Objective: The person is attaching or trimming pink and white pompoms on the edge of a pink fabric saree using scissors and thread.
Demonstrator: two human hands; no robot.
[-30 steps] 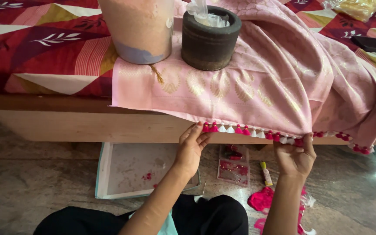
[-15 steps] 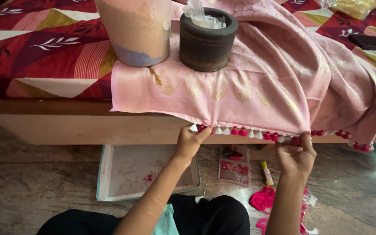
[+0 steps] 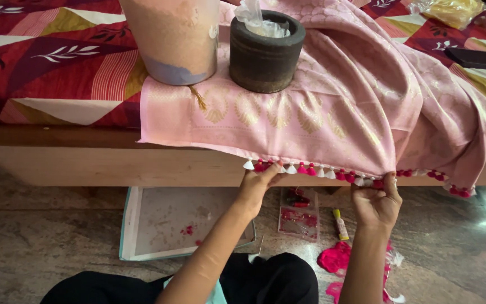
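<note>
A pink cloth (image 3: pixel 310 107) with gold leaf motifs hangs over the edge of a bed. Its lower hem carries a row of small pink and white tassels (image 3: pixel 310 169). My left hand (image 3: pixel 259 183) pinches the hem near its left end, among the tassels. My right hand (image 3: pixel 375 200) grips the hem further right, fingers curled around the edge. Both arms reach up from below.
A dark round stone mortar (image 3: pixel 265 53) with white plastic inside and a tall peach-coloured container (image 3: pixel 172 36) weigh the cloth down on the patterned red bedspread (image 3: pixel 46 67). On the stone floor lie a shallow white tray (image 3: pixel 181 222), a clear box of red bits (image 3: pixel 298 213), a yellow tube (image 3: pixel 340 225) and pink thread (image 3: pixel 336 259).
My left hand has slid leftward along the hem, from under the pink tassels toward the cloth's left end. My right hand keeps its grip in nearly the same place.
</note>
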